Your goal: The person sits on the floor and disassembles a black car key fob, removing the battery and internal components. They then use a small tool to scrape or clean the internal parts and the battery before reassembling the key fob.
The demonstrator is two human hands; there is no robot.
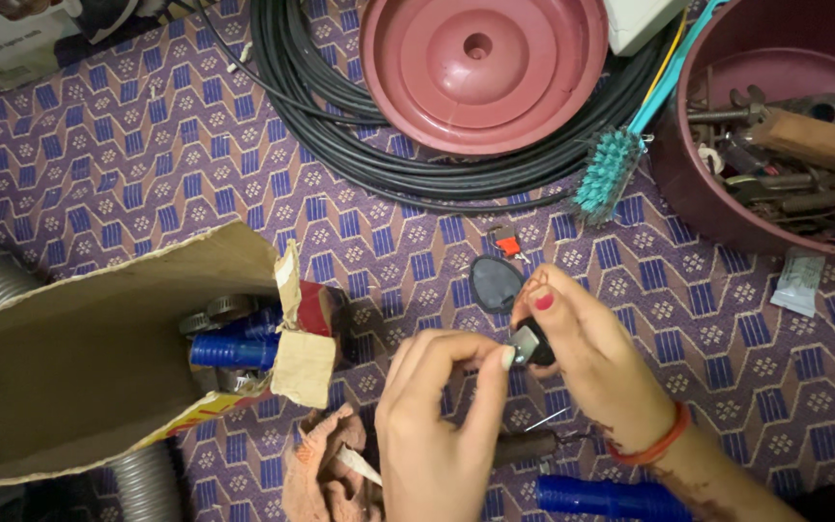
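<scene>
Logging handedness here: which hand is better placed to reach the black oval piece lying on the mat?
Probably the right hand. The black oval piece lies just beyond its fingertips, while the left hand sits lower and pinches the small metal part. Both hands are busy on that part, so neither is free.

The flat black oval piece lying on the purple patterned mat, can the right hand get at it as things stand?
Probably yes, once freed. The flat black oval piece lies uncovered just beyond the right hand, with nothing between. But that hand and the left hand are pinching a small black part with a metal tab.
</scene>
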